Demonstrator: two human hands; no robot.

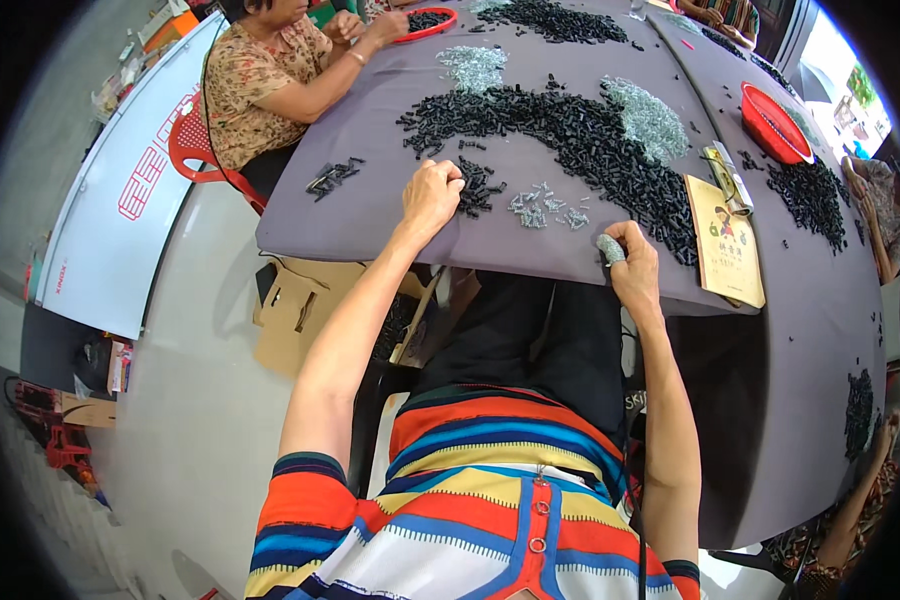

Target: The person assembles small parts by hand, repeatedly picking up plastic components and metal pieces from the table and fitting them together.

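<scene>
Fingers of the left hand (432, 195) are bent and together above the near edge of the grey counter (360, 215); whether some piece is between them, I cannot tell. The right hand (635, 265) is curled at the same edge, with a grey ribbed cover (611, 250) seen at its thumb; if it is clamped on something, I also cannot tell.

Just beside the left hand, on its right, lies a small heap of black tubular pieces (482, 188). Between the two hands are loose silvery pieces (545, 205). Farther out, a long curved bank of black pieces (570, 135) borders a mound of clear pieces (645, 118).

Near the right hand is a yellow booklet (720, 245), with a clear case (730, 180) at its upper end.

Among containers, a red basket (775, 125) stands on the right; what is inside is not clear. At the far side, another round red tray (450, 24) holds black pieces, with a co-worker's hand (390, 27) at its rim. Under the counter stands an open cardboard box (305, 320).
</scene>
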